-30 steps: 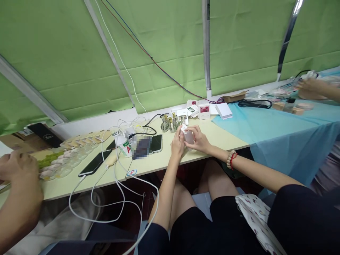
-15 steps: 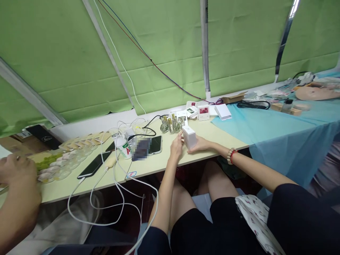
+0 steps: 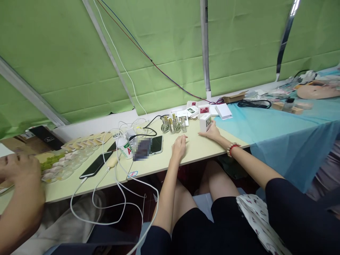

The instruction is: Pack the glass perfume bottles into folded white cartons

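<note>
The small white box (image 3: 205, 122) is standing upright toward the worktop's (image 3: 196, 145) far edge, with the right hand (image 3: 211, 133) curling around its near side. The left hand (image 3: 179, 145) is lying flat and empty near the front edge, fingers loosely spread. Glass bottles (image 3: 173, 125) are standing just left of the box.

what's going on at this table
A seated person has the right hand against a small box standing on the table, beside other boxes; whether it grips is unclear. The left hand rests open on the table, empty. Small bottles stand just behind, phones to the left. At the far left is another person's hand.
</note>
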Demonstrator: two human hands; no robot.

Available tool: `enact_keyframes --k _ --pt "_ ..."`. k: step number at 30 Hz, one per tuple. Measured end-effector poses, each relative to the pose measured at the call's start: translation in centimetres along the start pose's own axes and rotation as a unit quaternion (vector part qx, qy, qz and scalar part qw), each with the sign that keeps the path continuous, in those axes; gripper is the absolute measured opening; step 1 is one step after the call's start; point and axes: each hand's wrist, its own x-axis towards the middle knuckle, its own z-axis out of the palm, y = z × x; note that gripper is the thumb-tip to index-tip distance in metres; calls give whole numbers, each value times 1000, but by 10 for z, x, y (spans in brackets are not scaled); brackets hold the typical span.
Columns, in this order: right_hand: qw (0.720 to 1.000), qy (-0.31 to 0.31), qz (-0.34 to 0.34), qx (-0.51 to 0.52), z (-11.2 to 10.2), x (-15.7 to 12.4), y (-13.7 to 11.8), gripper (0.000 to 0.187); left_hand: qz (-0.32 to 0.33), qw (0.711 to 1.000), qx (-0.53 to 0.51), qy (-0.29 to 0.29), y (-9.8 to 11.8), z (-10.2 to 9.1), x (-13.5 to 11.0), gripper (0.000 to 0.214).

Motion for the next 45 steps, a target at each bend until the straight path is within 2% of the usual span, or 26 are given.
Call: enact_keyframes --k 4,9,12,15,18,22,27,31,33,36,41,45 --pt "996 81 22 15 1 9 9 113 3 1000 12 0 2 0 1 50" --pt "994 99 40 17 -1 3 3 107 10 1000 7 -2 -1 2 5 50" --pt "985 146 85 20 -4 -1 -2 106 18 1000 10 -7 -2 3 6 49" --pt "977 170 123 30 -8 -3 -3 97 24 1000 11 -12 -2 4 7 49" --pt "982 148 99 64 -11 -1 0 89 27 999 11 -15 -3 5 8 50" --pt "988 83 40 121 -13 2 8 88 31 999 11 -16 -6 7 10 50" --pt "995 25 18 93 -14 5 14 85 37 999 20 -13 -8 8 12 51" --pt "987 -34 -1 158 -15 9 20 70 44 998 33 -17 -6 7 11 49" --pt "981 -39 -9 188 -15 9 22 62 47 998 38 -22 -4 7 10 48" --pt "982 1 -11 188 -16 8 21 56 49 998 39 -25 -4 7 10 48" --pt "990 133 24 45 -20 4 15 47 49 998 33 -24 -5 7 10 48" --pt "980 186 60 34 -20 3 14 51 51 998 27 -25 -3 6 9 46"
